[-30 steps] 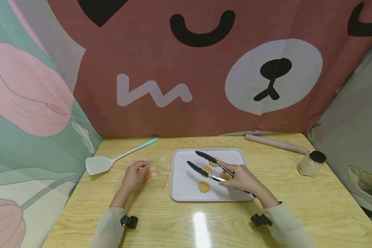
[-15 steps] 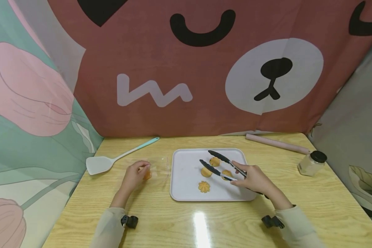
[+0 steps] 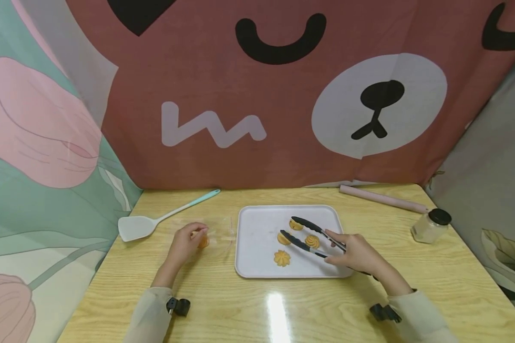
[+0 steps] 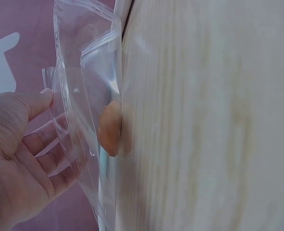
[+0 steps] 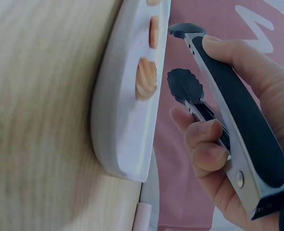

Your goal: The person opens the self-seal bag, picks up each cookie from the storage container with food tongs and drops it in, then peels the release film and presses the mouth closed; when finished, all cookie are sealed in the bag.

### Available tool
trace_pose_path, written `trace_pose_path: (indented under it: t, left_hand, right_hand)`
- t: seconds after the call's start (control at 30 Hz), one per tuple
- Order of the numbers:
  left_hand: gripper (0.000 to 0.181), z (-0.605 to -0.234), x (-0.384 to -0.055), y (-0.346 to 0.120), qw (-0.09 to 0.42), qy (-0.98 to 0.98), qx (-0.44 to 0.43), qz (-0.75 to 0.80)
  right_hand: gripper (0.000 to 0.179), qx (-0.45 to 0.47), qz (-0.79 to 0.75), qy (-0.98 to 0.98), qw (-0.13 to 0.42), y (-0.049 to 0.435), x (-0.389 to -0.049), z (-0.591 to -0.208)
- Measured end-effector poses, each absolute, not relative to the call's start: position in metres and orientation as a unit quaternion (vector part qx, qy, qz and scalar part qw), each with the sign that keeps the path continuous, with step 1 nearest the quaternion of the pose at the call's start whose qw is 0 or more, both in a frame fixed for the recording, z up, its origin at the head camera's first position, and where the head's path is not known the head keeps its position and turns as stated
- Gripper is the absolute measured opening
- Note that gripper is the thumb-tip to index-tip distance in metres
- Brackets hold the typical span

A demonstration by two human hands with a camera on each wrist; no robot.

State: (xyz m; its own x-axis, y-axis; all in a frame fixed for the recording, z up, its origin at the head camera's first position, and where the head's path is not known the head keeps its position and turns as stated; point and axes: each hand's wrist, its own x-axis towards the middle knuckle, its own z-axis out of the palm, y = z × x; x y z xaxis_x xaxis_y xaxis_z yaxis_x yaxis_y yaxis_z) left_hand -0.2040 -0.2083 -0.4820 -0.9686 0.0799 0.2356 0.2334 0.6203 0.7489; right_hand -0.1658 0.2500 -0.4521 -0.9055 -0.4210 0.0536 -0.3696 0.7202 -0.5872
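Observation:
My left hand (image 3: 185,243) pinches the edge of a clear plastic bag (image 4: 91,72) lying left of the tray; the thumb is on one side of the film, the fingers on the other. Inside the bag lies one golden cookie (image 4: 110,129). With my right hand (image 3: 356,252) I hold black-tipped metal tongs (image 5: 238,106), their arms spread and nothing between the tips. They hang over the right half of the white tray (image 3: 255,238). Several cookies lie there: a swirled cookie (image 3: 312,242) between the tong arms, a star-shaped cookie (image 3: 282,258) nearer me, others partly behind the tips.
A white spatula (image 3: 138,228) with a turquoise handle lies at the left. Along the back right is a pink rolling pin (image 3: 382,198), with a black-lidded glass jar (image 3: 431,225) beside it. A printed cloth (image 3: 223,166) hangs behind the wooden table (image 3: 223,305).
My right hand has moved right with the tongs, and their tips now sit around the swirled cookie in the head view. My left hand stays at the bag.

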Motion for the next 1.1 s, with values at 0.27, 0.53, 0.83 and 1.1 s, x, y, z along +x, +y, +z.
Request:
trace_pose_path:
  t: [0.27, 0.53, 0.83, 1.1]
  left_hand:
    - [0.016, -0.482, -0.205, -0.209, 0.086, -0.898, -0.082, -0.424]
    - [0.016, -0.483, -0.206, -0.209, 0.092, -0.899, -0.081, -0.419]
    - [0.015, -0.481, -0.205, -0.208, 0.085, -0.898, -0.079, -0.424]
    - [0.016, -0.483, -0.205, -0.208, 0.090, -0.897, -0.085, -0.424]
  right_hand:
    - [0.075, -0.237, -0.293, 0.925, 0.038, 0.241, -0.164, -0.453]
    - [0.073, -0.241, -0.287, 0.926, 0.047, 0.235, -0.164, -0.452]
    - [0.072, -0.247, -0.286, 0.923, 0.072, 0.232, -0.165, -0.447]
    - [0.073, -0.248, -0.290, 0.921, 0.080, 0.230, -0.165, -0.447]
